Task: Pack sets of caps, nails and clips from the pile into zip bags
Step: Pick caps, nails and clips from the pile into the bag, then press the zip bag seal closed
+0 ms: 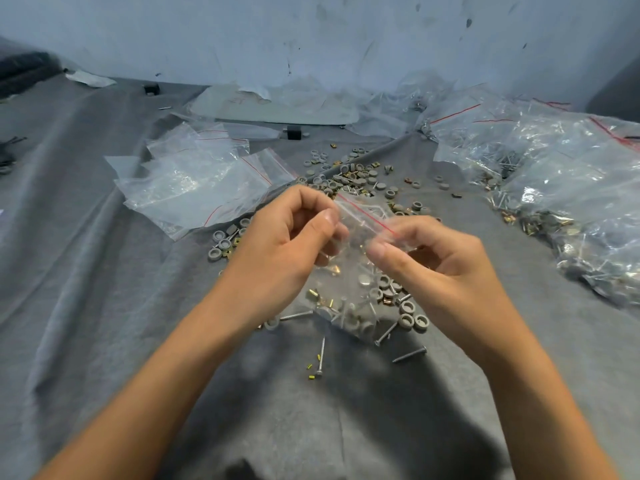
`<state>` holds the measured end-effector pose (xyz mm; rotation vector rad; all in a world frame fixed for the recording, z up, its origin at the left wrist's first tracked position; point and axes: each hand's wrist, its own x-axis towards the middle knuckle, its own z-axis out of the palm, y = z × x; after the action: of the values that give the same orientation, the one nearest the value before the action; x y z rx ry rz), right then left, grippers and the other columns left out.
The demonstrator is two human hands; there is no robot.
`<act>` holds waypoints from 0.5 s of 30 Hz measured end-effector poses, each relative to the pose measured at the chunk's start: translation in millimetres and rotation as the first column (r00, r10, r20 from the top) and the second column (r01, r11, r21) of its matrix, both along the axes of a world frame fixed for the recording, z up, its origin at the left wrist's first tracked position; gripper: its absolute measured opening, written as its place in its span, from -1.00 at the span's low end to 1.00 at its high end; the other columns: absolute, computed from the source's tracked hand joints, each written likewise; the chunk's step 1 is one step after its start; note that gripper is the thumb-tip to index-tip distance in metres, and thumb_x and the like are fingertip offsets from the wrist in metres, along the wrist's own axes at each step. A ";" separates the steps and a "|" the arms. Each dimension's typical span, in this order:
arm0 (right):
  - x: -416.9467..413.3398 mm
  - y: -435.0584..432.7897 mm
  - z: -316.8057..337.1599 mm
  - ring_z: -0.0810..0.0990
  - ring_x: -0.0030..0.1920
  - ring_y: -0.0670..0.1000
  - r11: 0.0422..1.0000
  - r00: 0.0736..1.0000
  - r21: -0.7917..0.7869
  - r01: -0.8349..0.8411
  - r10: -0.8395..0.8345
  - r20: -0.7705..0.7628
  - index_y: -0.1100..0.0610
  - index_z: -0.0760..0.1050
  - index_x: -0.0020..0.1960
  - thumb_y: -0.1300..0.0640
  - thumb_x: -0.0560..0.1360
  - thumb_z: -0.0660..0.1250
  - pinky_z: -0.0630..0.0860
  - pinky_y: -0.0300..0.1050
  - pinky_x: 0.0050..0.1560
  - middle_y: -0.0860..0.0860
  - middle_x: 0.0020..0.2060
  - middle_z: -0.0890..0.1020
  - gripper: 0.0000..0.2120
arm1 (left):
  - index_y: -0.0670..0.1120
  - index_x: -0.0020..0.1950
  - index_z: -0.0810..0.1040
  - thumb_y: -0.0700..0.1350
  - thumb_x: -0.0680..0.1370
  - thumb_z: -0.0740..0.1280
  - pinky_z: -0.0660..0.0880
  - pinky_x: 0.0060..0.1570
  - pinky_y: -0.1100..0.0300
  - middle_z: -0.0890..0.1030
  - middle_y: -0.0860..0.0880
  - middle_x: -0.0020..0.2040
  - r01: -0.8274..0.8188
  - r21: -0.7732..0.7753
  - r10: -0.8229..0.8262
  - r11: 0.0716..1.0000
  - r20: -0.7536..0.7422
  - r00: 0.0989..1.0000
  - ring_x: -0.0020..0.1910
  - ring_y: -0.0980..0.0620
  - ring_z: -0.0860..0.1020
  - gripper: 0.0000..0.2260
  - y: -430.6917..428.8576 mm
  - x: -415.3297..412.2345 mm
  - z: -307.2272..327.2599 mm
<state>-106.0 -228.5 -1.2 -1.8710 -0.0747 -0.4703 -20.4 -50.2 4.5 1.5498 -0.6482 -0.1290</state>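
Two hands, one zip bag [360, 220]. Left hand [277, 244] and right hand [440, 268] each pinch red-striped mouth; bag hangs above grey cloth [104, 306]. Contents too blurred to count. Pile [349, 174] of caps, clips behind. Four loose nails [410, 355] below. Empty bags [194, 188] left, filled bags [571, 188] right.

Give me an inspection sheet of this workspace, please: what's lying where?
Surface: wrinkled grey cloth.
Job's things: clear zip bag, holding some parts, held up; pile of caps, nails and clips behind and beneath it; empty zip bags at left; filled bags heaped at right.
Clutter: loose plastic sheets at the back.
Grippers: left hand and right hand both pinch the zip bag's red-lined top.
Cables: nothing seen.
Surroundings: scuffed pale wall.
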 end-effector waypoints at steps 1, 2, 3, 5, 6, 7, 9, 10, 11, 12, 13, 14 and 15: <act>0.0 1.9 -0.9 0.58 -0.17 -0.10 1.000 1.000 0.024 0.002 -0.003 0.017 0.10 0.67 -0.08 0.01 0.48 0.50 0.47 -0.08 -0.15 -0.03 -0.15 0.68 -0.84 | -0.10 -0.02 0.54 -0.20 0.65 0.29 0.56 -0.19 0.21 0.68 -0.01 -0.18 -0.003 -0.011 0.003 1.000 0.008 1.000 -0.24 0.08 0.60 -0.93 1.1 0.5 0.3; 0.0 3.5 -0.7 0.55 -0.21 -0.09 0.999 0.999 0.054 0.006 -0.008 0.043 0.14 0.67 -0.08 0.02 0.48 0.49 0.45 -0.09 -0.19 0.00 -0.22 0.67 -0.83 | -0.10 -0.02 0.54 -0.20 0.65 0.30 0.56 -0.19 0.22 0.68 0.00 -0.19 -0.010 -0.026 0.011 1.000 0.017 1.000 -0.24 0.09 0.59 -0.93 2.1 0.8 0.7; -0.1 4.6 0.5 0.52 -0.24 -0.08 0.997 0.997 0.080 0.011 -0.016 0.069 0.15 0.67 -0.08 0.03 0.48 0.48 0.44 -0.11 -0.22 0.01 -0.27 0.66 -0.83 | -0.10 -0.03 0.54 -0.21 0.64 0.30 0.55 -0.19 0.24 0.67 0.02 -0.21 -0.020 -0.042 0.021 0.999 0.025 0.999 -0.25 0.11 0.59 -0.93 3.2 0.6 1.4; -0.1 5.6 2.8 0.52 -0.27 -0.11 0.992 0.993 0.127 0.021 -0.036 0.114 0.14 0.67 -0.09 0.04 0.47 0.49 0.44 -0.20 -0.26 -0.03 -0.31 0.65 -0.84 | -0.10 -0.02 0.53 -0.22 0.64 0.29 0.54 -0.21 0.28 0.65 0.07 -0.25 -0.030 -0.063 0.033 0.998 0.041 0.999 -0.28 0.15 0.57 -0.93 5.5 -0.9 2.9; -0.1 6.1 3.7 0.52 -0.28 -0.12 0.988 0.991 0.152 0.024 -0.043 0.128 0.15 0.67 -0.10 0.06 0.47 0.49 0.44 -0.24 -0.27 -0.04 -0.31 0.64 -0.85 | -0.09 -0.02 0.53 -0.22 0.64 0.29 0.55 -0.21 0.28 0.65 0.08 -0.26 -0.028 -0.064 0.031 0.998 0.050 0.998 -0.28 0.16 0.57 -0.93 6.5 -1.9 3.2; -0.3 6.7 4.5 0.52 -0.28 -0.13 0.984 0.990 0.175 0.029 -0.052 0.130 0.16 0.66 -0.11 0.07 0.47 0.49 0.45 -0.26 -0.27 -0.04 -0.32 0.65 -0.86 | -0.09 0.00 0.54 -0.20 0.64 0.29 0.55 -0.20 0.27 0.65 0.08 -0.26 -0.018 -0.066 0.022 0.998 0.055 0.998 -0.27 0.17 0.57 -0.94 7.5 -3.1 3.3; -0.2 6.7 5.6 0.54 -0.28 -0.11 0.979 0.991 0.201 0.032 -0.057 0.120 0.16 0.66 -0.12 0.10 0.45 0.50 0.47 -0.25 -0.26 -0.02 -0.31 0.66 -0.87 | -0.09 0.03 0.56 -0.12 0.61 0.32 0.54 -0.18 0.29 0.66 0.08 -0.24 0.006 -0.072 -0.002 0.997 0.055 0.999 -0.25 0.19 0.58 -0.94 9.0 -6.0 4.1; -0.5 6.4 6.0 0.55 -0.28 -0.09 0.977 0.992 0.210 0.023 -0.048 0.115 0.16 0.66 -0.12 0.11 0.44 0.51 0.48 -0.25 -0.26 -0.01 -0.31 0.66 -0.88 | -0.09 0.04 0.57 -0.08 0.58 0.34 0.53 -0.19 0.32 0.66 0.09 -0.23 0.014 -0.081 -0.009 0.997 0.051 0.999 -0.25 0.20 0.59 -0.89 9.8 -7.6 4.8; -1.4 5.9 6.6 0.55 -0.28 -0.09 0.976 0.993 0.217 0.009 -0.034 0.110 0.16 0.66 -0.12 0.11 0.43 0.51 0.47 -0.26 -0.27 -0.01 -0.30 0.66 -0.88 | -0.10 0.04 0.58 -0.05 0.54 0.35 0.51 -0.20 0.35 0.66 0.08 -0.23 0.018 -0.090 -0.014 0.996 0.050 0.999 -0.25 0.22 0.58 -0.85 10.4 -8.8 5.5; -2.1 5.3 6.8 0.55 -0.28 -0.10 0.975 0.994 0.222 -0.006 -0.019 0.107 0.17 0.66 -0.12 0.12 0.42 0.52 0.47 -0.27 -0.27 -0.01 -0.30 0.66 -0.88 | -0.10 0.03 0.59 -0.05 0.52 0.36 0.49 -0.21 0.36 0.65 0.08 -0.23 0.018 -0.092 -0.012 0.996 0.058 0.998 -0.26 0.22 0.57 -0.83 11.2 -9.5 6.4; -2.9 4.6 7.0 0.55 -0.28 -0.10 0.975 0.994 0.223 -0.019 -0.005 0.105 0.18 0.66 -0.12 0.12 0.42 0.52 0.47 -0.29 -0.27 0.00 -0.30 0.66 -0.87 | -0.10 0.02 0.60 -0.04 0.51 0.37 0.48 -0.22 0.35 0.64 0.07 -0.23 0.014 -0.088 -0.007 0.996 0.074 0.997 -0.26 0.20 0.55 -0.83 11.6 -10.2 7.2; -3.5 4.1 7.0 0.55 -0.28 -0.10 0.975 0.995 0.222 -0.028 0.005 0.103 0.18 0.66 -0.11 0.13 0.42 0.53 0.48 -0.29 -0.27 0.01 -0.29 0.67 -0.87 | -0.09 0.01 0.61 -0.03 0.51 0.38 0.48 -0.23 0.33 0.62 0.06 -0.24 0.006 -0.081 0.001 0.997 0.090 0.996 -0.27 0.18 0.53 -0.83 11.9 -10.5 7.5; -3.7 4.1 7.3 0.56 -0.27 -0.09 0.975 0.995 0.218 -0.035 0.013 0.101 0.18 0.66 -0.11 0.13 0.42 0.54 0.49 -0.28 -0.27 0.03 -0.28 0.68 -0.86 | -0.08 0.00 0.62 -0.02 0.52 0.39 0.46 -0.26 0.32 0.61 0.07 -0.25 -0.004 -0.079 0.012 0.997 0.101 0.995 -0.27 0.17 0.51 -0.84 12.5 -10.5 7.3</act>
<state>-109.7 -224.3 6.1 -1.6278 -0.1074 -0.5326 -31.0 -37.7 11.8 1.4897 -0.7188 -0.0184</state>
